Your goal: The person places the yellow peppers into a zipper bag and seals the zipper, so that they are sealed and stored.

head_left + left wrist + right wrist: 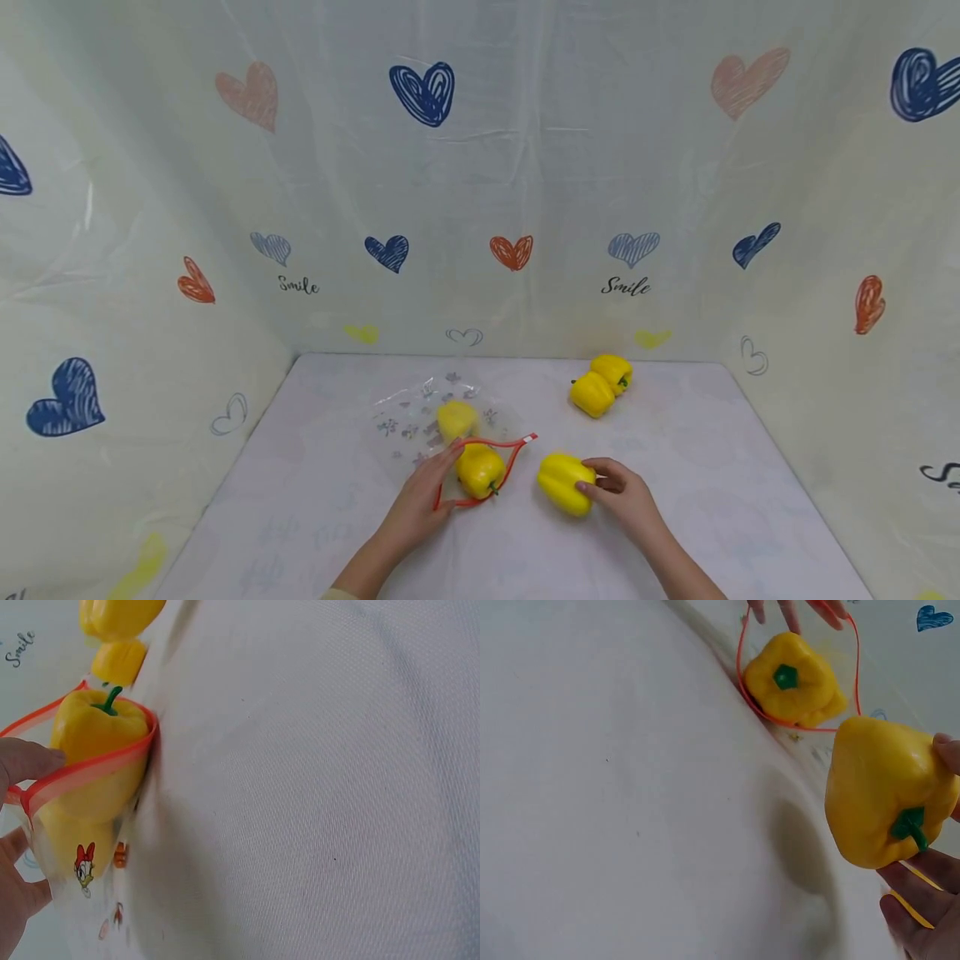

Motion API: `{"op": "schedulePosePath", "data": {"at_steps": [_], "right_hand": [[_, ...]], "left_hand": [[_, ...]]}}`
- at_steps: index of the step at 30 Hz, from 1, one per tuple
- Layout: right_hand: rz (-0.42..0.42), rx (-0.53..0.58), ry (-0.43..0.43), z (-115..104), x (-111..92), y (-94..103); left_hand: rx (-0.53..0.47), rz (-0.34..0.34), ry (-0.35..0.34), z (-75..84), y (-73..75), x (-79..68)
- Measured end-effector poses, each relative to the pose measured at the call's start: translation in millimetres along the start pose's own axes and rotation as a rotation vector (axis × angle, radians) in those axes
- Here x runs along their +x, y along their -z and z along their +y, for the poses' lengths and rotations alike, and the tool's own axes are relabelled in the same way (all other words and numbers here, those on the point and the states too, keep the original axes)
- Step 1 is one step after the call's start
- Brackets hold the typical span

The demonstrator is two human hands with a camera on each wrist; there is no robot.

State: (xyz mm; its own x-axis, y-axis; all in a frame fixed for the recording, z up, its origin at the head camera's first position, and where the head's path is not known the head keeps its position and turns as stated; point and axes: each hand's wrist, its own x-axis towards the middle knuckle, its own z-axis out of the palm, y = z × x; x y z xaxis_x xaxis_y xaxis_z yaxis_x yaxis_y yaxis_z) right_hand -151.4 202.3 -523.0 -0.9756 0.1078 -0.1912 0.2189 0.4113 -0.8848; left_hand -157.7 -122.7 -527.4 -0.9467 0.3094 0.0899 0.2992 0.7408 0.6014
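A clear zip bag (411, 402) with small printed figures and a red rim (97, 765) lies on the table, its mouth spread toward me. My left hand (422, 493) holds the left side of that mouth, the thumb over the red rim and the fingers outside the film. Inside, one yellow bell pepper (480, 471) sits at the mouth with its green stem facing out, and another yellow pepper (455, 421) lies deeper. To the right of the bag, my right hand (628, 497) grips a third yellow bell pepper (889, 787) between thumb and fingers, above its shadow on the cloth.
Two more yellow bell peppers (594, 394) rest against each other at the back right of the white-covered table (690, 467). A pale curtain (480, 167) printed with hearts and "Smile" surrounds the table at the back and sides.
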Motion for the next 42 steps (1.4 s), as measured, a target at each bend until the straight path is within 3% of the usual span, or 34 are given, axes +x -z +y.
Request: {"op": "schedulePosePath", "data": {"at_steps": [29, 42], "right_hand": [[-0.174, 0.052, 0.025, 2.5, -25.3, -44.2], [-0.23, 0.068, 0.045, -1.4, -26.9, -57.7]], "left_hand": [[0.013, 0.003, -0.002, 1.2, 1.8, -1.2], [0.021, 0.001, 0.002, 1.6, 2.7, -2.1]]}}
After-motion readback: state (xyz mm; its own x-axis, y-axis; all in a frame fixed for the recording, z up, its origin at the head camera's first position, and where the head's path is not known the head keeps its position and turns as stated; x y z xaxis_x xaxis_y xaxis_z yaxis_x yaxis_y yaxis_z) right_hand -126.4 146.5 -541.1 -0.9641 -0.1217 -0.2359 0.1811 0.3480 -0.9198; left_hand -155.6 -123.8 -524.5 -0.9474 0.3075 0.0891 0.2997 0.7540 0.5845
